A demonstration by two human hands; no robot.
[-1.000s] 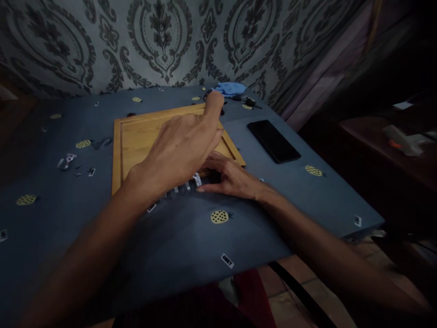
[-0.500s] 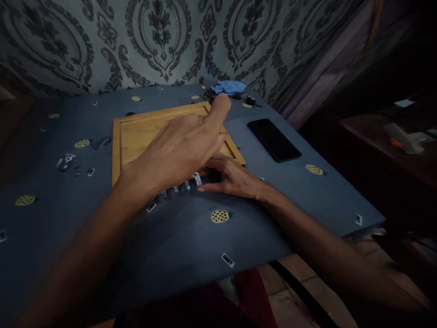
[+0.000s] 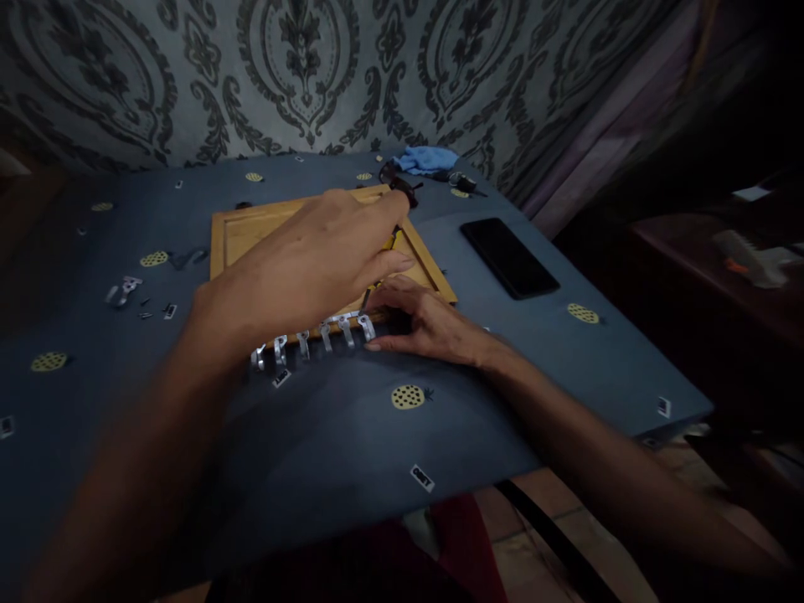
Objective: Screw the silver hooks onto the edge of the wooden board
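The left hand (image 3: 314,260) closes on a yellow-handled tool (image 3: 394,240) just above a row of metal hooks (image 3: 314,337), likely light, stiff and best pinched edgewise, the right hand (image 3: 433,327) flat and open beside them.

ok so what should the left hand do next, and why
Probably lower the left hand so the thin shaft under it, seemingly a tool, seats on the rightmost hook. The shaft points at that hook. The right hand lies flat beside that end of the hook row, at the board's near edge. What the left hand grips is mostly hidden.
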